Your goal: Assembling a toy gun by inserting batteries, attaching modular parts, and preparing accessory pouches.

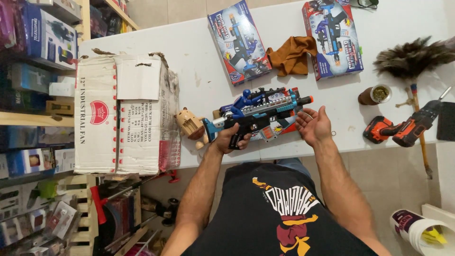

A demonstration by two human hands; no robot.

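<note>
L hand on toy gun, muzzle right

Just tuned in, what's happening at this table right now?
A person stands at a white table holding a blue and grey toy gun above it. The left hand grips the toy's black handle, while the right hand is open, palm up, beside its front end. Two boxed toy guns and an orange cloth lie farther back. A large cardboard box sits to the left, and an orange cordless drill and a feather duster to the right.
</note>
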